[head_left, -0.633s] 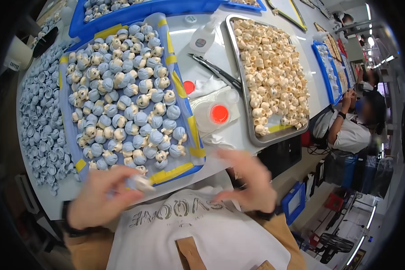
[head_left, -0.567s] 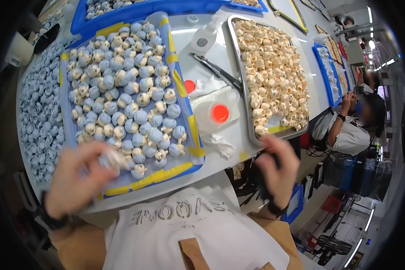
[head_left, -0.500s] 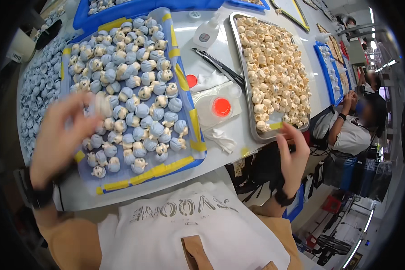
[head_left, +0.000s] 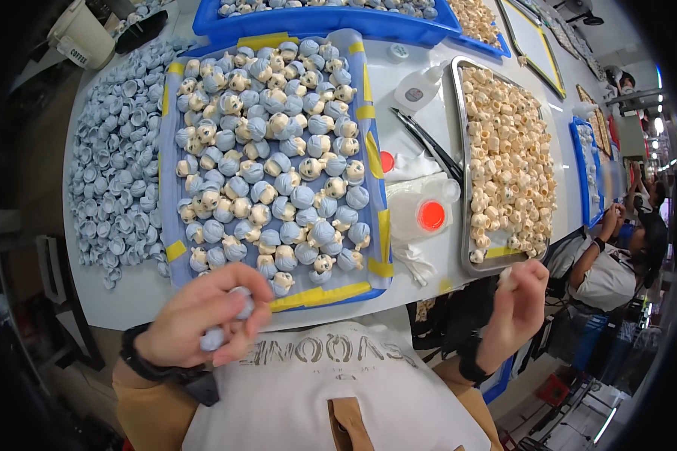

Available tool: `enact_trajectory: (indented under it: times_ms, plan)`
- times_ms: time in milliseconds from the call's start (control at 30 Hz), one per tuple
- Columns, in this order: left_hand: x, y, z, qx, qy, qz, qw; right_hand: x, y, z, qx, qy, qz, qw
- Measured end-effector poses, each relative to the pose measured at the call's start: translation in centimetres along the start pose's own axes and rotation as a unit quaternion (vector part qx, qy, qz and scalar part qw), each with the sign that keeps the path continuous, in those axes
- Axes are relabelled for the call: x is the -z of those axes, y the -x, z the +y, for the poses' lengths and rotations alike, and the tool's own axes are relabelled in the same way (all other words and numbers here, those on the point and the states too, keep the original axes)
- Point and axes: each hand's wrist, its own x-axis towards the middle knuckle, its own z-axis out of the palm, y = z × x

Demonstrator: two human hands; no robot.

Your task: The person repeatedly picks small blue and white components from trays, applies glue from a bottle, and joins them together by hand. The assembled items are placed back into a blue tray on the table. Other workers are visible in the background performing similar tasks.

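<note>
My left hand (head_left: 203, 316) is closed on small light-blue hair caps (head_left: 213, 339), in front of the near edge of a blue tray. My right hand (head_left: 515, 312) pinches a small cream doll-head piece (head_left: 506, 279) just off the near end of a metal tray (head_left: 474, 265). Hollow cream doll-head pieces (head_left: 507, 150) fill that metal tray. The blue tray (head_left: 386, 279), lined and edged with yellow tape, bears many doll heads with blue hair (head_left: 301, 197). Loose blue hair caps (head_left: 117, 173) are heaped on the table left of it.
Between the trays are a white squeeze bottle (head_left: 419, 88), black tweezers (head_left: 429, 143), a red-topped container (head_left: 431, 216) and a crumpled white glove (head_left: 412, 263). Another blue tray (head_left: 323, 28) of pieces stands at the back. A co-worker (head_left: 609, 270) sits at the far right.
My left hand has come from above the blue tray toward me and now holds blue caps. My right hand has closed on a cream piece. The view has shifted left.
</note>
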Motion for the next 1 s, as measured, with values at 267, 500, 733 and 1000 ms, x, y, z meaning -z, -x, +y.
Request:
enact_trajectory:
  times_ms: [267, 500, 733, 1000]
  plan:
    - [-1.0, -4.3, -1.2, -0.051, -0.066, -0.092, 0.992, -9.5, -0.6, -5.7, 0.087, -0.241, -0.256, 0.932]
    - [-0.3, -3.7, -1.2, -0.13, 0.015, -0.058, 0.99, -6.4, -0.2, -3.5, -0.113, -0.286, -0.24, 0.921]
    - [-0.6, -3.5, -1.7, -0.15, 0.049, -0.027, 0.987, -2.8, -2.3, -2.0, -0.021, -0.092, -0.091, 0.991]
    - [0.6, -3.0, -0.8, -0.072, -0.072, -0.131, 0.986, -5.3, -4.8, -2.4, 0.061, 0.148, -0.123, 0.979]
